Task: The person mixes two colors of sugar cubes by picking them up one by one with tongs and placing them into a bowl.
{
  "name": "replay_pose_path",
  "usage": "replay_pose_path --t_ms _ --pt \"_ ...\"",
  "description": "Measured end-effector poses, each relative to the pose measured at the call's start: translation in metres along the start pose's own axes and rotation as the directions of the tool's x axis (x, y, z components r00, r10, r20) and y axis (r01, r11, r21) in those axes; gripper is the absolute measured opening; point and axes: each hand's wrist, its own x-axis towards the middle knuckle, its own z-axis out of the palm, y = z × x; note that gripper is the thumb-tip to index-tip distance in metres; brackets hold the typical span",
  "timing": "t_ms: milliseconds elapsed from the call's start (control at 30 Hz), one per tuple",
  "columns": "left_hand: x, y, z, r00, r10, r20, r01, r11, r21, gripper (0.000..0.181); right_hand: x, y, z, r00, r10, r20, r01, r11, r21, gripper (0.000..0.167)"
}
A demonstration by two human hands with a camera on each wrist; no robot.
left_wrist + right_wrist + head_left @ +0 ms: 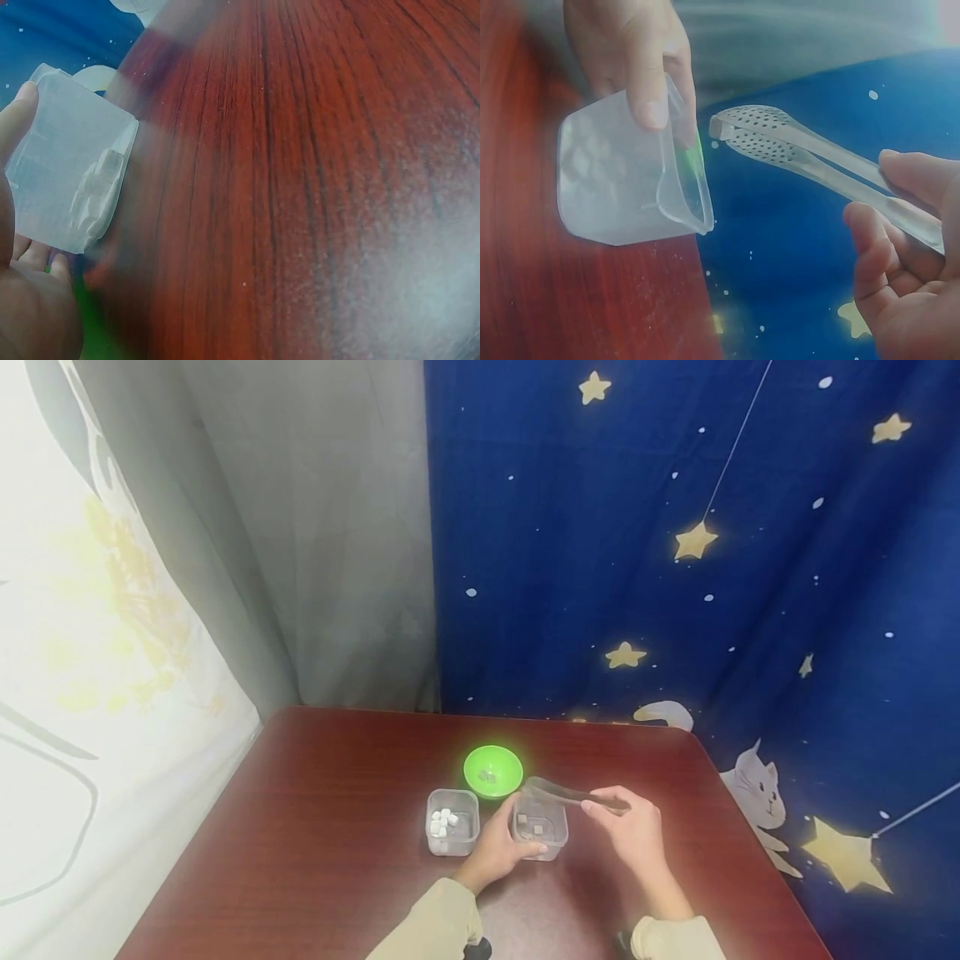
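My left hand (492, 852) grips a clear plastic container (607, 180), thumb on one side and fingers on another. A few small brownish cubes (538, 830) lie inside it. In my right hand (636, 828) is a pair of metal tongs (817, 161) with perforated tips, pinched between thumb and fingers. Those tips are over the container's far side in the head view. A small pale cube (720, 127) sits between them in the right wrist view. Behind the container stands a green bowl (507, 766) with a few greyish cubes (488, 777) at its bottom.
Left of my left hand, a second clear container (467, 832) holds several white cubes (442, 821). Everything stands on a dark red wooden table (337, 827). A grey curtain (352, 568) and a blue starry curtain (555, 568) hang behind the far edge.
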Motion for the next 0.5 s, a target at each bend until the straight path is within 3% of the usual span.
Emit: replay_pose_path --t_ms 267,500 --pt "0.001 0.0 -0.002 1.0 -0.021 -0.007 0.021 1.0 -0.004 0.097 0.009 -0.008 0.012 0.998 -0.049 -0.045 0.052 0.997 0.054 0.017" --pt "-0.002 -0.001 0.001 1.0 -0.023 0.004 0.023 0.999 -0.027 0.098 0.015 -0.009 0.022 0.997 -0.028 -0.067 0.033 0.997 0.072 0.019"
